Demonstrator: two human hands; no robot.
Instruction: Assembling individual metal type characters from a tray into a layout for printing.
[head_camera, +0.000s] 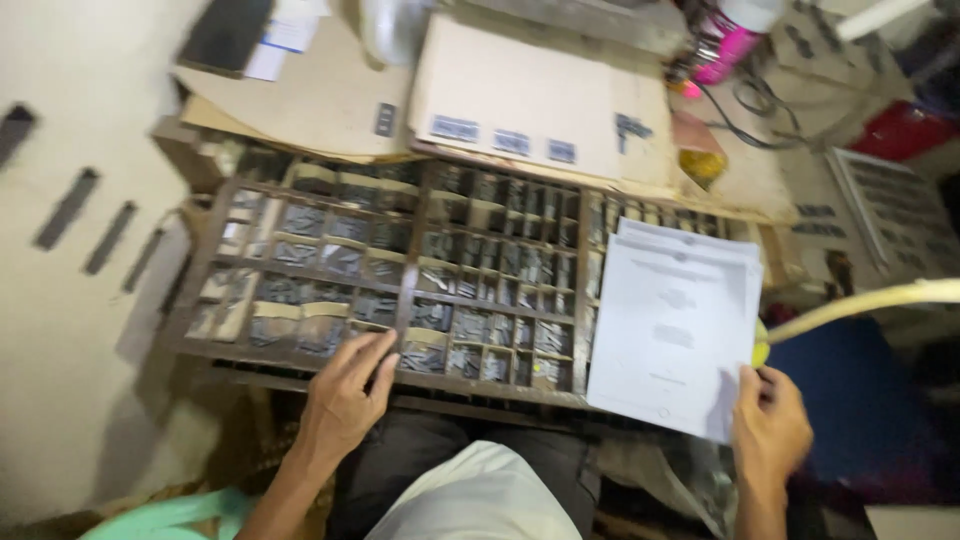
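Note:
A wooden type case (405, 300) with several small compartments of dark metal type lies in front of me. My left hand (345, 385) rests on its near edge, fingers spread over a front compartment, holding nothing that I can see. My right hand (770, 420) grips the lower right corner of a stack of white printed paper sheets (675, 320) lying on the case's right part.
Flat cardboard sheets (520, 95) with small blocks of set type lie behind the case. A pink object (725, 55) and black cables are at the back right. A pale curved tube (870, 300) crosses the right side. A cream wall is on the left.

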